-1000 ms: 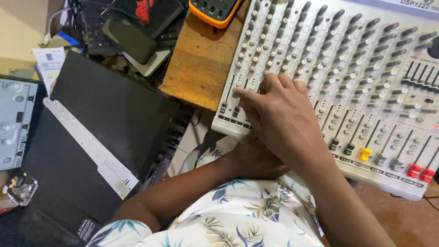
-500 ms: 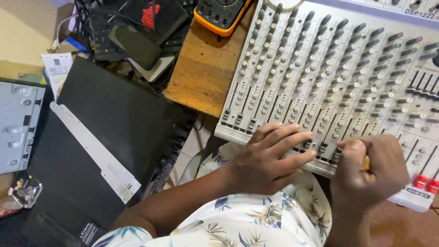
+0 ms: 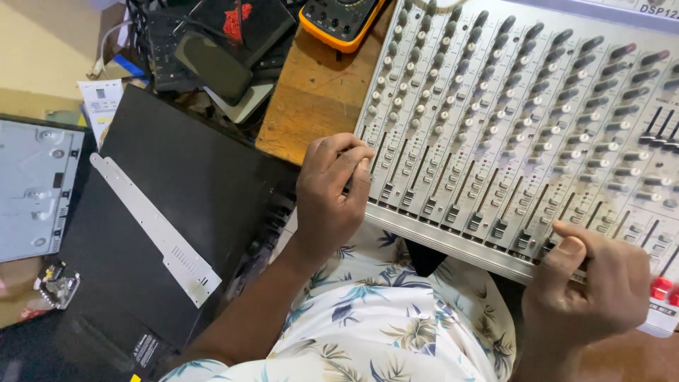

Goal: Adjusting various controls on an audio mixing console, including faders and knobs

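While I am looking down through the head camera, my left hand point(image 3: 331, 194) is sitting at the middle of the frame, its fingers curled closed over the near left corner of the silver mixing console point(image 3: 523, 106), gripping that edge beside the first faders. My right hand point(image 3: 590, 286) is sitting at the lower right, its thumb and fingers pinching the console's front rim just left of the red buttons point(image 3: 665, 288); whether anything small is lying inside that pinch I cannot tell. The console is filling the upper right of the frame, lying tilted, with its far left corner resting on the wooden desk point(image 3: 311, 99) and its near edge hanging over my floral shirt point(image 3: 368, 318). An orange multimeter point(image 3: 341, 21) is lying at the top centre, touching the desk. A flat black case point(image 3: 163, 212) with a pale metal strip point(image 3: 152, 226) across it is taking up the left half. A grey metal panel point(image 3: 35, 187) is lying at the far left edge, and dark gadgets point(image 3: 212, 49) are piling at the upper left.
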